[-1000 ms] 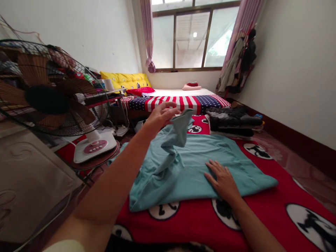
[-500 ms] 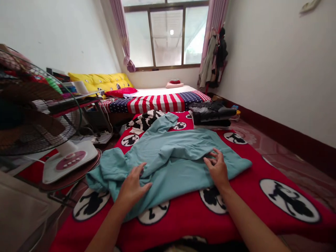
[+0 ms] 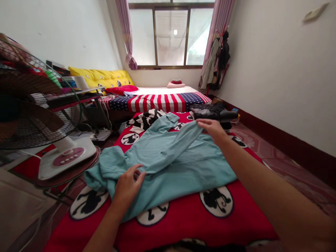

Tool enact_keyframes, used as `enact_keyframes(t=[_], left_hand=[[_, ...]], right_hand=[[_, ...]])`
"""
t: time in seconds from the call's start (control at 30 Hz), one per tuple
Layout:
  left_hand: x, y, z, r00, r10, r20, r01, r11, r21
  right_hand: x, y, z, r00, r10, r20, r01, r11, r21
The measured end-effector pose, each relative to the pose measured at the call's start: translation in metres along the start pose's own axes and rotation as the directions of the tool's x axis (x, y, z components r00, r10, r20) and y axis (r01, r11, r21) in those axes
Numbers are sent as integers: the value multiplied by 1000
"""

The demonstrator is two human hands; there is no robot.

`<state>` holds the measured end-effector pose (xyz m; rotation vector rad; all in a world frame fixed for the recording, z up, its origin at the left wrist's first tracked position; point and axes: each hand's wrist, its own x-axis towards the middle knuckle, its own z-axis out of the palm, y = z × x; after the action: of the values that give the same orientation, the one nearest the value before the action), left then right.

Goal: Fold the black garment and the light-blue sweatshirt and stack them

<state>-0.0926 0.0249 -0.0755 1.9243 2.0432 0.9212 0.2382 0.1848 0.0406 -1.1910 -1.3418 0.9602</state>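
Observation:
A light teal long-sleeved shirt (image 3: 181, 171) lies spread and partly rumpled over a red blanket (image 3: 183, 224) with white oval cat-like prints. At the upper right of the garment, my right hand (image 3: 212, 129) pinches the end of one sleeve and holds it raised, so the sleeve stretches slantwise across the shirt. My left hand (image 3: 128, 183) rests at the shirt's lower left, near the other end of that sleeve. Its fingers are curved, with a small gap between thumb and forefinger.
Beyond the shirt are a black-and-white patterned cloth (image 3: 144, 120) and a stack of dark folded clothes (image 3: 210, 112). A fan (image 3: 67, 154) stands at left on a round stool. Behind is a bed with a striped, starred cover (image 3: 157, 102). Clothes (image 3: 214, 63) hang by the window.
My right hand has moved up and away, lifting the sleeve end into a straight diagonal. My left hand's thumb has drawn closer to its fingers. The view has shifted slightly.

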Motion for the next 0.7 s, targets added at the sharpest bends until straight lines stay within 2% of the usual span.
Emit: enact_keyframes(t=[0.07, 0.17, 0.3, 0.4, 0.47, 0.53, 0.63, 0.7], left_hand=[[-3, 5, -1, 1000, -6, 29, 6, 1000, -6], [-8, 10, -2, 996, 6, 85, -10, 999, 42], [-13, 8, -6, 992, 40, 118, -47, 998, 49], [-19, 6, -12, 996, 88, 0, -88, 996, 28], [-26, 7, -17, 979, 164, -122, -163, 986, 19], [-33, 9, -21, 949, 249, -194, -252, 968, 8], [-41, 7, -21, 911, 368, -185, -377, 926, -14], [-45, 2, -18, 895, 432, -114, -438, 899, -32]], right_hand=[[17, -31, 5, 999, -52, -7, 52, 989, 136], [28, -57, 19, 1000, -26, -13, 28, 983, 184], [30, -62, 33, 998, 23, -60, -11, 981, 194], [28, -58, 23, 995, -34, -94, 56, 969, 242], [25, -49, 7, 985, -87, -146, 124, 954, 272], [16, -31, -16, 964, -124, -237, 192, 938, 289], [-11, 15, -51, 910, -96, -404, 216, 940, 264], [-37, 53, -72, 883, -1, -469, 105, 975, 197]])
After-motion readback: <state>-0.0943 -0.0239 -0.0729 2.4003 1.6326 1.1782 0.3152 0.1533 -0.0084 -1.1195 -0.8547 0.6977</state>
